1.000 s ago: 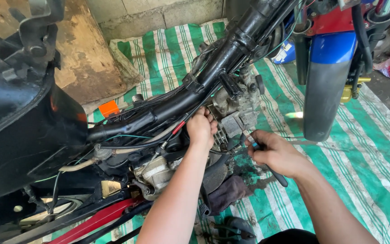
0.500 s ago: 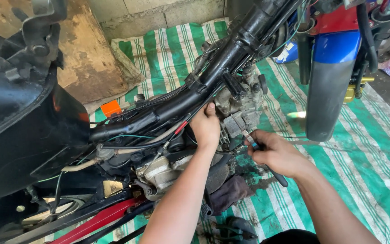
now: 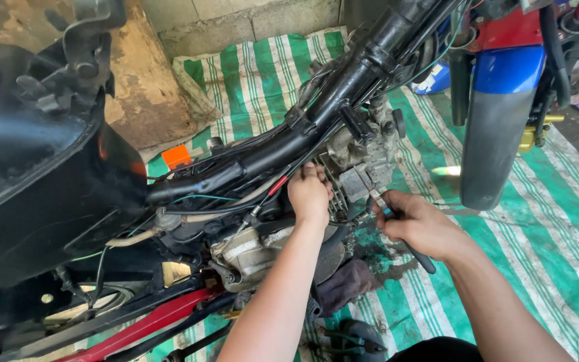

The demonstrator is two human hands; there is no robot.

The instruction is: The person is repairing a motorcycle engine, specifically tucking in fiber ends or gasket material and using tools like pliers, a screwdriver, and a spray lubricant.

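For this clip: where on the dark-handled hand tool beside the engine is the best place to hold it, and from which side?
Grip the dark-handled hand tool on its long black handle, coming from the right, the open tarp side. Its metal tip points left into the grey engine block, and the right hand is wrapped round that handle; the left hand rests on the engine.

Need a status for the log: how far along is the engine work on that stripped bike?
Done: bodywork looks off, black frame tube and engine exposed. In hand: left hand pressed on the engine beside the cylinder; right hand grips a dark-handled tool, tip at the engine's side. Left: engine remains in the frame, cables loose, a rag and another tool on the striped tarp.
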